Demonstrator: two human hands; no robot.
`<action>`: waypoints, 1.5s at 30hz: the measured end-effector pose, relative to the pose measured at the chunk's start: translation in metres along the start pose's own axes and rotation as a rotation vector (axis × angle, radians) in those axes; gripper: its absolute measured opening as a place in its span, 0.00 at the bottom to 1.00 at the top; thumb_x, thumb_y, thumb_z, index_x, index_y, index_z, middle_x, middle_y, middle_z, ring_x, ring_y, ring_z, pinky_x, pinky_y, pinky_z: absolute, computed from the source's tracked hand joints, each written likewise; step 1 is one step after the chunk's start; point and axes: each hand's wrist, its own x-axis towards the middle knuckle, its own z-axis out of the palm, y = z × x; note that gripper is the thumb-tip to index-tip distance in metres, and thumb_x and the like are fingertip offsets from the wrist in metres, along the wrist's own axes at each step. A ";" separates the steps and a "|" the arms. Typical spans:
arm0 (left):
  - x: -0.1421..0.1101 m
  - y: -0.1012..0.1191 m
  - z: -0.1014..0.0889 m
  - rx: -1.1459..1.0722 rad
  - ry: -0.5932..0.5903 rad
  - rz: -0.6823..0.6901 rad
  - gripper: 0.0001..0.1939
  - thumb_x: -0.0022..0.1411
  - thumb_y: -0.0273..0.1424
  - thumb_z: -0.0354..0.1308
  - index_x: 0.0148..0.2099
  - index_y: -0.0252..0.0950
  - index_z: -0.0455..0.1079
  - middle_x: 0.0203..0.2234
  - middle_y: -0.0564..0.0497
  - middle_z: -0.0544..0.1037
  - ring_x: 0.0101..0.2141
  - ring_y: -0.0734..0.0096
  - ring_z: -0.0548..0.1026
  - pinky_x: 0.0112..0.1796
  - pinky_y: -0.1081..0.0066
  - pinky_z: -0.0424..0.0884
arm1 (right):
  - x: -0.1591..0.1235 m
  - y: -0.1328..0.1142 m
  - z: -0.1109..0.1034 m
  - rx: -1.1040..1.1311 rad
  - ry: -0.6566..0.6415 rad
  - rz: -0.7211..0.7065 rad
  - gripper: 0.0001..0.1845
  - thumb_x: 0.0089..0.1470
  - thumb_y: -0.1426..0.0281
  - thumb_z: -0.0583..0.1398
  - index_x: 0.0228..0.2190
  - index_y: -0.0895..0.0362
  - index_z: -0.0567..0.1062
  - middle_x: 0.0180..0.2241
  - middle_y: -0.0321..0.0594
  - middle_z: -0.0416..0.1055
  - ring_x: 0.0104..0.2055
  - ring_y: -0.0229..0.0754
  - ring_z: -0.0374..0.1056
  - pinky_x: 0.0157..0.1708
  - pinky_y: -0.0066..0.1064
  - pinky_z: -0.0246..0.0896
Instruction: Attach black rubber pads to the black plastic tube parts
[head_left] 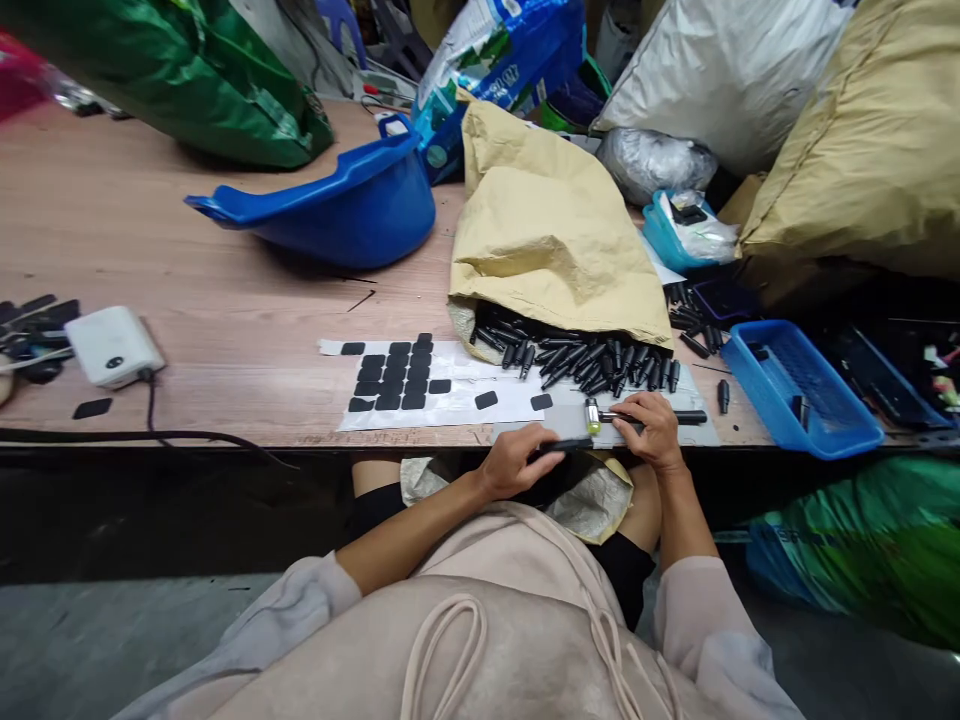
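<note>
At the table's front edge, my left hand [521,462] pinches a slim black tube-like part [568,445]. My right hand [651,428] is closed over the shaft of a small hammer [690,417], its metal and yellow-green head pointing left towards the other hand. Behind both hands, many short black cylindrical parts [581,362] spill from the mouth of a tan sack [551,230]. To the left, a white sheet [450,412] carries rows of black rounded-square pieces [391,376]. Below the edge, an open sack [600,500] sits between the person's knees.
A blue tray [802,385] with a few black parts stands at the right. A blue basin [352,210] and a green sack [217,90] are at the back left. A white box with a cord [114,347] lies left. Large full sacks [720,80] crowd the back right.
</note>
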 end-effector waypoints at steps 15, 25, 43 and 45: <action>-0.047 -0.064 0.014 0.268 -0.609 -0.668 0.26 0.68 0.37 0.56 0.67 0.42 0.68 0.58 0.43 0.78 0.57 0.52 0.77 0.55 0.62 0.71 | -0.001 0.024 -0.024 0.071 0.320 0.294 0.17 0.57 0.58 0.60 0.38 0.56 0.84 0.36 0.45 0.77 0.42 0.47 0.71 0.46 0.41 0.67; -0.036 -0.026 0.004 0.208 -0.552 -0.436 0.16 0.66 0.32 0.58 0.54 0.40 0.79 0.42 0.45 0.84 0.45 0.56 0.81 0.45 0.65 0.73 | -0.019 0.097 -0.067 -0.183 0.521 0.998 0.12 0.41 0.62 0.68 0.30 0.54 0.85 0.31 0.49 0.78 0.39 0.55 0.73 0.42 0.47 0.67; 0.049 0.022 -0.016 -0.670 -0.052 -0.352 0.31 0.59 0.41 0.70 0.61 0.32 0.73 0.41 0.48 0.76 0.29 0.79 0.70 0.32 0.74 0.70 | 0.013 -0.079 -0.042 0.596 -0.295 0.524 0.18 0.48 0.54 0.68 0.32 0.56 0.84 0.32 0.41 0.77 0.35 0.43 0.69 0.36 0.33 0.62; 0.049 0.020 -0.013 -0.716 -0.065 -0.359 0.32 0.57 0.41 0.72 0.60 0.32 0.74 0.40 0.48 0.77 0.29 0.79 0.70 0.33 0.74 0.70 | 0.013 -0.082 -0.039 0.571 -0.311 0.500 0.18 0.49 0.54 0.67 0.32 0.56 0.84 0.32 0.40 0.76 0.34 0.42 0.68 0.34 0.33 0.60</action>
